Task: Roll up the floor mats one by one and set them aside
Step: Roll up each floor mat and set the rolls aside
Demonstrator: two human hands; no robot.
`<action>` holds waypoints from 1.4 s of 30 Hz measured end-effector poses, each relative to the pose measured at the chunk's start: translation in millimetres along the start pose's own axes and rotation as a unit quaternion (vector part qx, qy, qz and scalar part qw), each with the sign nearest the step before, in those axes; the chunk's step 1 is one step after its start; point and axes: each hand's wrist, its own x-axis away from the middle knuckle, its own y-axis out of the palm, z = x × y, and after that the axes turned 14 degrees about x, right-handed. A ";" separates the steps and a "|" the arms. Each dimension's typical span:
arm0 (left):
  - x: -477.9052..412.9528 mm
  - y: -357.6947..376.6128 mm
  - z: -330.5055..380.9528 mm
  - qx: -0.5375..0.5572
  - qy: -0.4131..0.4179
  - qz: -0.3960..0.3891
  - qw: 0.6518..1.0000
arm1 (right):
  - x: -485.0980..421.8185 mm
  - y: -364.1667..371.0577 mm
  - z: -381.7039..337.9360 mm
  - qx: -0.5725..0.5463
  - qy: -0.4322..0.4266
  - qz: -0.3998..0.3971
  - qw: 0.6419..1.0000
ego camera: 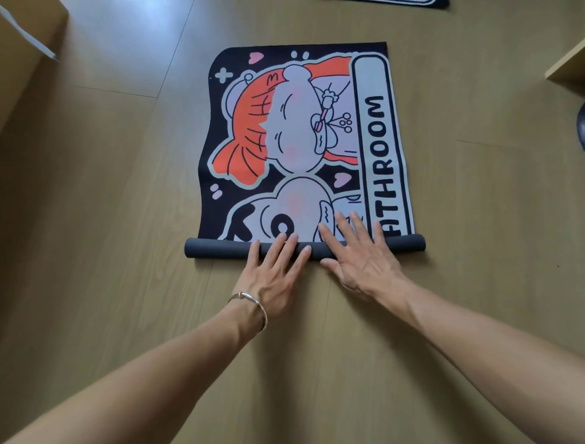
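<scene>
A cartoon bathroom mat (297, 133) with a black border, an orange-haired figure and the word BATHROOM lies flat on the wooden floor. Its near end is wound into a thin dark grey roll (215, 248) running left to right. My left hand (272, 269) lies flat on the roll's middle with straight fingers, a silver bracelet on the wrist. My right hand (361, 256) presses flat on the roll just to the right, its spread fingers reaching over onto the printed face.
Another dark mat (411, 2) shows its edge at the top of the view. A cardboard box (28, 38) stands at the top left. A light wooden furniture corner (566, 68) juts in at the right, with a dark object (581, 126) below it.
</scene>
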 end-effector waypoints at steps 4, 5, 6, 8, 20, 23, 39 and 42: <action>-23.8 -15.8 -9.6 0.013 -0.006 0.000 1.000 | 9.0 5.0 -15.5 -0.019 0.008 0.098 0.995; -29.0 -19.8 -10.9 0.018 -0.010 -0.003 1.000 | 10.1 5.9 -18.4 -0.025 0.014 0.105 0.994; -33.1 -23.4 -11.5 0.024 -0.013 -0.006 1.000 | 10.0 6.3 -21.2 -0.027 0.023 0.102 0.994; -38.5 -29.2 -10.7 0.039 -0.019 -0.003 0.999 | 6.3 3.5 -23.1 -0.022 0.030 0.080 0.996; -22.4 -20.5 -32.1 -0.044 0.057 0.067 0.995 | -43.0 -25.1 5.9 -0.007 0.011 -0.011 1.000; -27.8 -19.2 -29.5 -0.035 0.054 0.064 0.996 | -44.7 -26.4 8.3 -0.011 0.014 0.007 1.000; -69.5 -74.1 -52.2 -0.051 -0.073 0.018 0.996 | -56.2 -43.0 38.4 0.046 0.060 0.001 0.997; -67.3 -76.2 -49.1 -0.076 -0.065 0.007 0.995 | -50.6 -43.2 38.5 0.076 0.049 0.014 0.996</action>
